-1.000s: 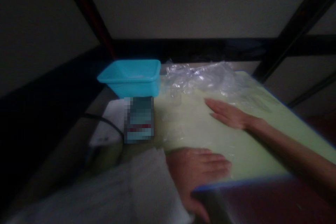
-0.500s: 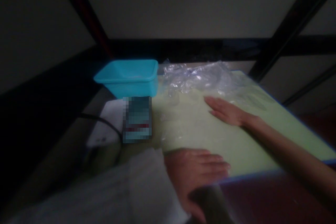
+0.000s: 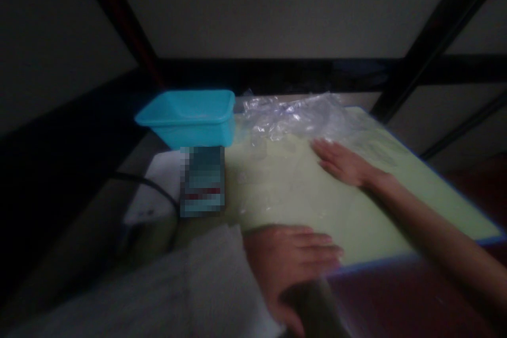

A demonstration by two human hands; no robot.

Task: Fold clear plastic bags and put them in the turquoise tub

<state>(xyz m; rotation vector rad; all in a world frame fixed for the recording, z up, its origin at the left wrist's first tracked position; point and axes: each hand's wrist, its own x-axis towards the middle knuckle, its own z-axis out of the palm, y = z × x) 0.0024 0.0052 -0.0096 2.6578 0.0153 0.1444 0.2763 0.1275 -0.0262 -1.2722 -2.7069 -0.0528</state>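
A pale green mat (image 3: 301, 195) with a blue edge lies on the table, and a thin clear film seems to cover it. My left hand (image 3: 291, 261), coming out of a white sleeve (image 3: 190, 290), rests flat on the mat's near edge with its fingers together. Farther back, my right hand (image 3: 343, 162) lies flat on the mat with the fingers stretched toward the far left. Neither hand holds anything. Crumpled clear plastic (image 3: 293, 113) is heaped at the mat's far end, just beyond my right hand.
A turquoise plastic tub (image 3: 188, 116) stands at the back left beside the crumpled plastic. In front of it sits a small blurred-out box (image 3: 202, 179) on a white device (image 3: 158, 190) with a black cable (image 3: 146, 185). Dark frame bars cross behind. The scene is dim.
My right hand has slid a little farther back and to the right along the mat. My left hand stays flat on the near edge. The view has shifted slightly.
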